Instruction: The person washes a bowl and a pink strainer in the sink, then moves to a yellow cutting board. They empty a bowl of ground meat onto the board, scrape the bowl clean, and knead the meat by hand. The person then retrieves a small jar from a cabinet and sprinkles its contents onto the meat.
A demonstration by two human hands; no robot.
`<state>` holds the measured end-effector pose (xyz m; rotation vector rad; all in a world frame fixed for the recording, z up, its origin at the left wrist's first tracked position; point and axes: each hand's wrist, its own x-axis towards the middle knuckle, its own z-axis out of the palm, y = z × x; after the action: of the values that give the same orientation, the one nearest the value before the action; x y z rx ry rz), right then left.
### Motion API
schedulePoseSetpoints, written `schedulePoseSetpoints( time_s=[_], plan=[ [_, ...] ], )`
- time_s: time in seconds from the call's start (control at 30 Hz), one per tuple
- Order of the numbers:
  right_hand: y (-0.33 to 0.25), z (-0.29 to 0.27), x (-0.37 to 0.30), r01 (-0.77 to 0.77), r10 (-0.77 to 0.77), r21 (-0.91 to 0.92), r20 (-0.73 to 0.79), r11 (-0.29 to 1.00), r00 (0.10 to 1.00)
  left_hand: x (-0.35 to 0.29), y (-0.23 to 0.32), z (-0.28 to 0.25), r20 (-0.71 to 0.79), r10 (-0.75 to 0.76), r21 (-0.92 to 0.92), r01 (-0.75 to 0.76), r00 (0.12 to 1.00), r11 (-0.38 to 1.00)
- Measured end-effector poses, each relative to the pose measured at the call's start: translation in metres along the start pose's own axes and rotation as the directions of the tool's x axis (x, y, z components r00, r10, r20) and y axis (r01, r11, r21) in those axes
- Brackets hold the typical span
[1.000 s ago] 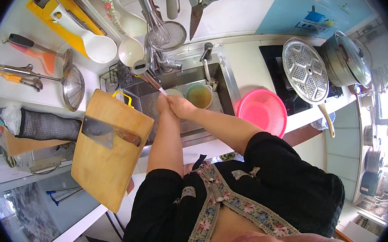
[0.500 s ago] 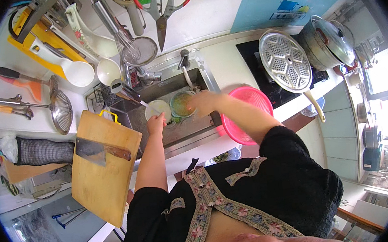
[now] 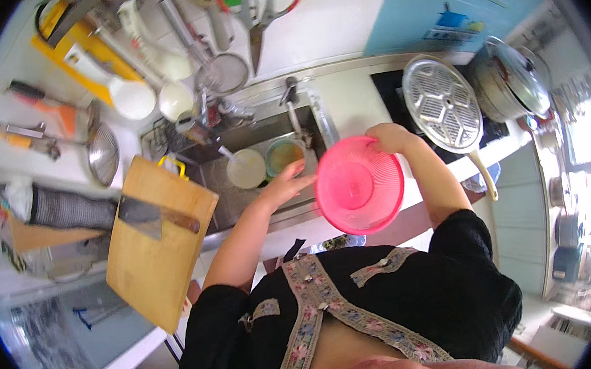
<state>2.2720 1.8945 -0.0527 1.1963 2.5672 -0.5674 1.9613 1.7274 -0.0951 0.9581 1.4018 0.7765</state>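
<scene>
My right hand (image 3: 389, 138) is closed on the far right rim of a pink plastic colander (image 3: 384, 201). The colander is tilted, its open inside facing up, over the front edge of the steel sink (image 3: 221, 204) and counter. My left hand (image 3: 286, 187) reaches toward the colander's left side with fingers spread; whether a fingertip touches the rim I cannot tell. Beyond that hand, a pale round bowl (image 3: 244, 170) with a light handle leaning in it stands in the sink. To its right is a second bowl (image 3: 283, 157) with yellowish-green contents.
Left of the sink a cleaver (image 3: 156, 217) lies on a wooden cutting board (image 3: 148, 270). A faucet (image 3: 289, 92) rises behind the basin. At right, a steamer plate (image 3: 442, 103) and a lidded pot (image 3: 506, 82) stand on the black stove. Several utensils hang on the wall.
My right hand has left the second bowl and taken hold of the colander, which has moved left toward the sink. The left hand has let go at the pale bowl and moved right.
</scene>
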Motion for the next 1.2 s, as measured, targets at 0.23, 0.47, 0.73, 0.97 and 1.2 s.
schedulePoseSetpoints(
  time_s=[0.23,0.47,0.73,0.97,1.2],
  plan=[
    [-0.043,-0.024,0.044,-0.076,-0.099,0.802,0.166,0.592,0.981,-0.056,0.090,-0.049,-0.139,0.188,0.671,-0.048,0.972,0.740],
    [-0.134,0.028,0.149,0.036,0.112,0.842,-0.114,0.539,0.987,-0.190,0.114,-0.118,-0.474,0.170,0.585,0.165,0.864,0.794],
    [-0.238,0.025,0.193,0.047,-0.111,0.984,-0.067,-0.169,0.992,-0.329,0.001,-0.225,-0.931,0.051,0.023,-0.081,0.362,0.996],
    [-0.201,0.037,0.151,0.045,-0.203,0.995,-0.063,-0.091,0.977,-0.348,-0.057,-0.244,-0.955,-0.170,-0.241,-0.302,0.242,0.922],
    [-0.105,0.089,0.060,-0.064,0.417,0.991,0.008,0.120,0.909,-0.338,-0.073,-0.247,-0.871,-0.252,-0.409,-0.340,0.422,0.847]
  ],
)
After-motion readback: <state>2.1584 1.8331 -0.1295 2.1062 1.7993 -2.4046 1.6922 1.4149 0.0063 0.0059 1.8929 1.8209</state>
